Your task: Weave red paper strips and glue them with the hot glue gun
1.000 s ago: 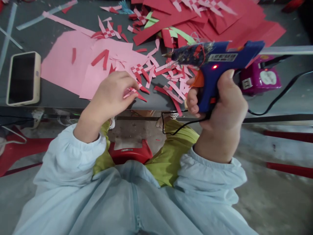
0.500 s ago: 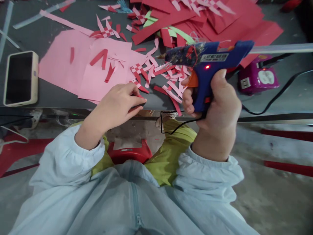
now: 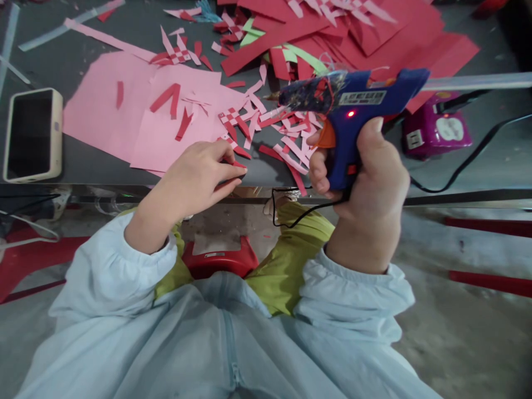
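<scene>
Near the table's front edge, my left hand (image 3: pixel 197 173) pinches a small red paper piece (image 3: pixel 238 164) between its fingers. My right hand (image 3: pixel 369 172) is wrapped round the handle of a blue glue gun (image 3: pixel 353 122), fingers at its orange trigger (image 3: pixel 327 136). A red light glows on the gun, and a clear glue stick (image 3: pixel 474 82) comes out of its back. The nozzle points left, above woven red and pink paper pieces (image 3: pixel 233 118) and loose strips (image 3: pixel 291 158). Pink sheets (image 3: pixel 153 119) lie beyond my left hand, with red bits on them.
A phone (image 3: pixel 33 136) lies at the table's left. Red paper sheets (image 3: pixel 394 39) are piled at the back, and a purple box (image 3: pixel 436 131) with black cables stands at the right. The gun's black cord hangs over the front edge. A red stool (image 3: pixel 220 259) is below.
The whole view has shifted slightly, so the table things appear a little further left. Both hands keep their holds, with hardly any movement.
</scene>
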{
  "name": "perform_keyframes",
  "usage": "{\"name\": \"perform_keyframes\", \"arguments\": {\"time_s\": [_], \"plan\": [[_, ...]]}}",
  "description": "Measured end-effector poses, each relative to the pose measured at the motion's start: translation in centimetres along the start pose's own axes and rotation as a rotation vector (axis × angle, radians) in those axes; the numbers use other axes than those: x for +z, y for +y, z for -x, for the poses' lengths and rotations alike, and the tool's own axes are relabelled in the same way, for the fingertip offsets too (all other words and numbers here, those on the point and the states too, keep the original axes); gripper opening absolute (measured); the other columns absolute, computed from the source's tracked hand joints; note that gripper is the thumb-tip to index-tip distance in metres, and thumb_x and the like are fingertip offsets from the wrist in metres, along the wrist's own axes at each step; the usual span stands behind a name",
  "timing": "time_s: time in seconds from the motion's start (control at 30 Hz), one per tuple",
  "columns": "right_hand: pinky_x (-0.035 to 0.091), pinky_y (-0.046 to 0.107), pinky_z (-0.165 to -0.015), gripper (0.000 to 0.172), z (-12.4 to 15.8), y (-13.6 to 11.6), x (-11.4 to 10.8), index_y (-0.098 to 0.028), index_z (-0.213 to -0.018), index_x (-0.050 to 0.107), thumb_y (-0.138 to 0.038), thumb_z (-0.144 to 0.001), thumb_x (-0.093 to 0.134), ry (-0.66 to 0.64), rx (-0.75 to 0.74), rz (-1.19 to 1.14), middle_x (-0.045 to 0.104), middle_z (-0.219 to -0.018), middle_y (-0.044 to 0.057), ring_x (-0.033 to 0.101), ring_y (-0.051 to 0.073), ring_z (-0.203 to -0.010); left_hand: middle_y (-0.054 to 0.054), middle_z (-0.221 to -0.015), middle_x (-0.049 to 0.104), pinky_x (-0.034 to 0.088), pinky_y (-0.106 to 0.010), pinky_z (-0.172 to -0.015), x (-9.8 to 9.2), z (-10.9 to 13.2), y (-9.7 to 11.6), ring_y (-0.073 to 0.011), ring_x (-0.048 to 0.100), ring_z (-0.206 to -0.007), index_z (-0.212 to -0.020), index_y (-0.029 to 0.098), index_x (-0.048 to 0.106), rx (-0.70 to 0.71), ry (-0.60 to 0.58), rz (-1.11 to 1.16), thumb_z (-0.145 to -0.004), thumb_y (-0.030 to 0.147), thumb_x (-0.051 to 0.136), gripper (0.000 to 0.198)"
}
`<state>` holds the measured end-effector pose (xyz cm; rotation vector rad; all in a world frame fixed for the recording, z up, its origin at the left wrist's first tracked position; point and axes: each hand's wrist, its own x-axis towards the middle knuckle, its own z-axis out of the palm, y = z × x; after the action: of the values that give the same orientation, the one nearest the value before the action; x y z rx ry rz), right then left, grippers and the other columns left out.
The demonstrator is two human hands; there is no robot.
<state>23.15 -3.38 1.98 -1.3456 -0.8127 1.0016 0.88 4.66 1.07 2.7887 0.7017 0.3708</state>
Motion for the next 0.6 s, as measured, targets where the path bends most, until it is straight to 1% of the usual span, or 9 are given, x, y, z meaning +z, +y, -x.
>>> {"name": "perform_keyframes", "arguments": {"time_s": [0.13,0.2,0.3,0.43,0.6], "plan": [[0.012,0.020,-0.029,0.049,0.2,-0.1,-0.2,-0.019,-0.077,0.064,-0.068,-0.081,0.059,-0.036,0.009,-0.032,0.051,-0.049,-0.003,0.042,0.007,-0.034,-0.010,-0.106,0.065,0.050,-0.035,-0.083,-0.3,0.1,0.2,-0.0217,0.064,-0.094,-0.109,0.016,0.072,-0.070,0.013,0.049,-0.094,0.028,0.051,0.028],[0.014,0.019,-0.030,0.048,0.4,-0.1,-0.3,-0.019,-0.079,0.064,-0.066,-0.082,0.059,-0.059,0.012,-0.032,0.052,-0.050,-0.003,0.043,0.007,-0.035,-0.009,-0.106,0.064,0.050,-0.034,-0.083,-0.6,0.2,0.3,-0.0212,0.064,-0.096,-0.105,0.015,0.070,-0.091,0.005,0.058,-0.094,0.026,0.049,0.025],[0.015,0.020,-0.030,0.049,0.6,-0.3,-0.4,-0.018,-0.081,0.064,-0.067,-0.083,0.057,-0.068,0.016,-0.007,0.053,-0.051,-0.002,0.042,0.007,-0.036,-0.008,-0.101,0.063,0.049,-0.034,-0.081,-0.7,0.1,0.4,-0.0214,0.063,-0.095,-0.096,0.015,0.066,-0.100,-0.017,0.052,-0.094,0.024,0.049,0.019],[0.016,0.020,-0.032,0.050,0.9,-0.5,-0.3,-0.019,-0.080,0.062,-0.069,-0.084,0.056,-0.065,0.029,0.022,0.052,-0.052,-0.003,0.042,0.006,-0.036,-0.007,-0.095,0.062,0.048,-0.034,-0.078,-0.5,-0.4,0.6,-0.0216,0.061,-0.088,-0.091,0.017,0.061,-0.157,-0.015,0.013,-0.091,0.026,0.056,0.010],[0.017,0.021,-0.033,0.050,1.0,-0.6,-0.2,-0.019,-0.081,0.061,-0.069,-0.083,0.056,-0.055,0.043,0.047,0.052,-0.054,-0.002,0.042,0.007,-0.037,-0.007,-0.095,0.063,0.046,-0.035,-0.079,0.0,-1.0,1.1,-0.0225,0.061,-0.088,-0.087,0.018,0.058,-0.220,0.018,-0.032,-0.090,0.027,0.060,0.010]]}}
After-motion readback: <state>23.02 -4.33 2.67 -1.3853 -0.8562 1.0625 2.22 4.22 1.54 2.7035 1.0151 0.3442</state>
